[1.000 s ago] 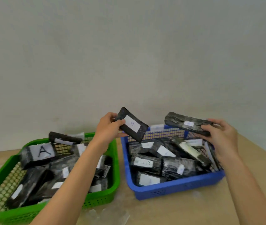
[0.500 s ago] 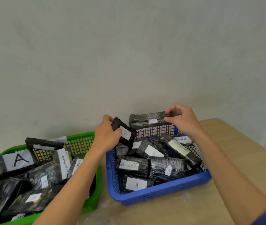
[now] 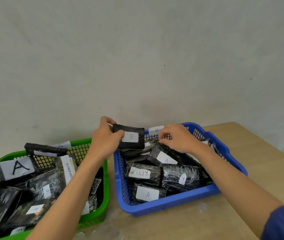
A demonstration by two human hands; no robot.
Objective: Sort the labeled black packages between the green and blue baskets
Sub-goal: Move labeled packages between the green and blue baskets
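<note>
**Item:** B-labelled package [image 3: 129, 138], small, flat, black-wrapped, with its white label facing the camera.

**Location:** in the air over the far left corner of the blue basket [image 3: 172, 203]. It sits above the packages lying there and touches none that can be seen.

**Holder:** left hand [image 3: 105, 139]. The thumb lies across the near face beside the label and the fingers curl over the top edge, a close, firm hold. The label is turned outward, probably so it can be read and checked.

**Basket tag** [image 3: 156, 130]: white card marked B on the blue basket's far rim, just right of the held package. The matching letters suggest the package belongs here and is ready to be let down.

**Right hand** [image 3: 177, 138]: low over the back of the blue basket, with fingers curled down onto the far end of a black package. Whether it pinches the wrap or only rests on it cannot be told. It is likely steadying the pile or making room.

**Contents, blue basket:**
- front A package [image 3: 147, 194]
- tilted A package [image 3: 166, 160]
- a package with a partly legible label [image 3: 140, 173]

The A labels suggest these are misfiled, so sorting looks far from done.

**Green basket** [image 3: 105, 179]: just left, with a narrow strip of table [image 3: 259, 153] between the two baskets. It holds:
- large-A package [image 3: 16, 168]
- "IN PROGRESS" package [image 3: 67, 168]
- a rim package [image 3: 45, 149] propped at the far edge
</note>
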